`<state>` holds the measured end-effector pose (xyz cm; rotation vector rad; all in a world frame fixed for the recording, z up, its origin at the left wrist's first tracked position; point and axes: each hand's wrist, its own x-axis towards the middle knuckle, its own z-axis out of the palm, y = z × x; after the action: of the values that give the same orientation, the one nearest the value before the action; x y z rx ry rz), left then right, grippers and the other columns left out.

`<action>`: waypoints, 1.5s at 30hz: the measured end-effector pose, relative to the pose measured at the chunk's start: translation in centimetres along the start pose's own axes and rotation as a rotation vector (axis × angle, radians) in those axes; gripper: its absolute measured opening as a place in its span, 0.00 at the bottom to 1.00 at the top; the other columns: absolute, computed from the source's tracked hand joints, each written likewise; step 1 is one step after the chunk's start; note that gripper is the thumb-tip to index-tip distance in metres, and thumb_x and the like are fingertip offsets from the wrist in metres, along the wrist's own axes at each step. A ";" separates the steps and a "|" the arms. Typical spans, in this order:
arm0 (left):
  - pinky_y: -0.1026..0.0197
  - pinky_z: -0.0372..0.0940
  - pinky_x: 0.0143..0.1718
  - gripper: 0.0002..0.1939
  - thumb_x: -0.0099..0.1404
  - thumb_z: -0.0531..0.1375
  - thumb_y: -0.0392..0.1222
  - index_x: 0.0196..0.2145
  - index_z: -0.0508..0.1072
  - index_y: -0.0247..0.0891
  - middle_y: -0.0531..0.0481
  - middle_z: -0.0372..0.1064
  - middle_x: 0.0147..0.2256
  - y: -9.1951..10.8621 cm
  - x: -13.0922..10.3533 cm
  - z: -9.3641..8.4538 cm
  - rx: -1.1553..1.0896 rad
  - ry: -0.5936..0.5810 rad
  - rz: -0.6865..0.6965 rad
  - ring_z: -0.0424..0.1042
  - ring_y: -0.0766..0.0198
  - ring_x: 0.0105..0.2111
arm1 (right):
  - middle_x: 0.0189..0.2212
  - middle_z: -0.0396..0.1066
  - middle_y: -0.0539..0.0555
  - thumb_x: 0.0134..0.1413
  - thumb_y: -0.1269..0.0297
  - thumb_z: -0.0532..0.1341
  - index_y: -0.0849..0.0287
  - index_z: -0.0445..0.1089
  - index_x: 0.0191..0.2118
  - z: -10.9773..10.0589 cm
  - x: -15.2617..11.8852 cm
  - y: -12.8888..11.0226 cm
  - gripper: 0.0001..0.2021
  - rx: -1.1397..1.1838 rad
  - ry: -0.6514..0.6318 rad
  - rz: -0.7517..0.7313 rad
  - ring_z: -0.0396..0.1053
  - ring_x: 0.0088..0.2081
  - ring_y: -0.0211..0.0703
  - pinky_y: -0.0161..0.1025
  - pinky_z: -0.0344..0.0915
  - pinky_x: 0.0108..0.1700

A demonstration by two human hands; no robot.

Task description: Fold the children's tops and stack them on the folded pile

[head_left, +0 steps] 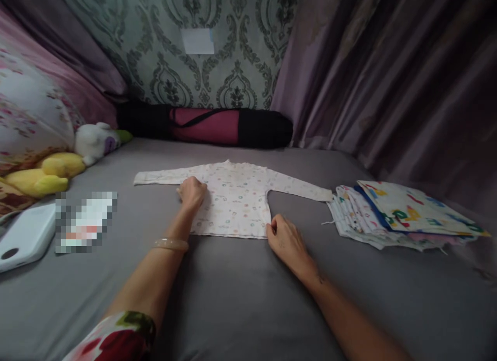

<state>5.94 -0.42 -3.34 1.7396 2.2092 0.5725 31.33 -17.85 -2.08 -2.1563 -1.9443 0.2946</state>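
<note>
A small white long-sleeved shirt [236, 205] with a tiny coloured print lies flat, its sleeves spread out to both sides and its hem towards me. My left hand [192, 193] is closed at the shirt's left side, just below the sleeve; its fingertips are mostly hidden, but it appears to grip the fabric there. At the lower right corner of the hem, my right hand [286, 241] pinches the cloth between thumb and fingers. The right cuff reaches the edge of a pile of folded clothes [357, 216].
The grey bedsheet [240, 299] lies beneath everything. A colourful patterned cloth [415, 208] tops the pile. At left are a white device [29, 236], a blurred-out item [87, 221], a yellow plush toy [42, 177] and a white one [93, 143]. Behind lies a black-and-maroon long bag [209, 125].
</note>
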 end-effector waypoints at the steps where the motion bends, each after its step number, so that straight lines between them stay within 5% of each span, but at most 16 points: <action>1: 0.47 0.61 0.44 0.11 0.59 0.53 0.39 0.35 0.74 0.33 0.31 0.74 0.36 0.3 -0.3 -0.2 0.036 0.034 -0.013 0.72 0.42 0.44 | 0.35 0.73 0.55 0.64 0.65 0.53 0.57 0.63 0.38 -0.1 0.0 -0.1 0.05 0.008 -0.007 0.005 0.71 0.38 0.44 0.36 0.54 0.35; 6: 0.51 0.61 0.42 0.14 0.63 0.51 0.40 0.44 0.68 0.34 0.34 0.74 0.40 1.0 -1.1 -0.4 0.104 0.083 0.019 0.72 0.46 0.43 | 0.38 0.73 0.55 0.65 0.67 0.52 0.57 0.62 0.41 -0.3 0.0 -0.3 0.04 0.017 -0.044 -0.016 0.72 0.39 0.44 0.36 0.52 0.33; 12: 0.55 0.62 0.42 0.18 0.63 0.50 0.38 0.51 0.65 0.38 0.41 0.73 0.38 -0.5 -0.1 0.5 0.048 0.103 0.130 0.72 0.52 0.41 | 0.39 0.73 0.56 0.65 0.69 0.51 0.57 0.62 0.42 -0.1 0.0 -0.1 0.04 0.022 -0.053 -0.044 0.72 0.40 0.44 0.36 0.52 0.33; 19: 0.61 0.64 0.31 0.16 0.58 0.55 0.38 0.42 0.77 0.37 0.45 0.74 0.31 -1.9 0.9 1.1 -0.190 -0.013 0.105 0.70 0.61 0.24 | 0.38 0.73 0.55 0.65 0.69 0.51 0.56 0.62 0.40 0.3 0.0 0.3 0.04 0.019 -0.033 -0.060 0.72 0.39 0.44 0.36 0.51 0.33; 27: 0.61 0.64 0.38 0.19 0.60 0.56 0.46 0.43 0.78 0.34 0.42 0.77 0.37 -1.7 0.8 -0.1 -0.290 -0.020 0.022 0.74 0.55 0.38 | 0.37 0.73 0.54 0.64 0.68 0.51 0.56 0.63 0.40 0.5 0.1 0.6 0.04 0.044 -0.004 -0.080 0.71 0.38 0.44 0.36 0.52 0.33; 35: 0.56 0.64 0.42 0.20 0.66 0.49 0.41 0.50 0.74 0.39 0.38 0.67 0.46 -2.5 0.7 0.9 0.105 0.053 0.185 0.71 0.51 0.43 | 0.33 0.73 0.52 0.64 0.64 0.53 0.57 0.66 0.40 0.0 0.1 0.9 0.06 0.139 -0.054 -0.076 0.70 0.34 0.42 0.35 0.52 0.32; 40: 0.51 0.63 0.43 0.19 0.66 0.48 0.36 0.49 0.71 0.30 0.30 0.63 0.47 -0.8 -1.0 -0.6 0.373 0.140 0.229 0.66 0.43 0.47 | 0.23 0.69 0.47 0.61 0.53 0.56 0.55 0.70 0.37 -1.2 2.3 3.2 0.12 0.314 -0.159 -0.097 0.66 0.26 0.39 0.33 0.53 0.27; 43: 0.50 0.63 0.43 0.17 0.66 0.49 0.36 0.48 0.71 0.29 0.30 0.65 0.46 1.6 -2.4 -1.6 0.410 0.115 0.317 0.66 0.43 0.47 | 0.29 0.72 0.50 0.61 0.58 0.56 0.56 0.71 0.38 -2.1 5.3 4.5 0.10 0.223 -0.007 -0.089 0.69 0.31 0.41 0.34 0.58 0.33; 45: 0.52 0.63 0.44 0.15 0.66 0.49 0.36 0.46 0.72 0.31 0.35 0.69 0.43 3.6 -3.8 -1.5 0.337 -0.010 0.473 0.69 0.48 0.44 | 0.36 0.74 0.53 0.61 0.64 0.56 0.58 0.72 0.39 -2.4 7.7 4.7 0.08 0.112 0.082 -0.110 0.70 0.39 0.43 0.35 0.60 0.39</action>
<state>9.32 -3.56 -0.44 2.4595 1.9724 0.2888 37.32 -10.78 -1.23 -1.9536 -1.9434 0.2837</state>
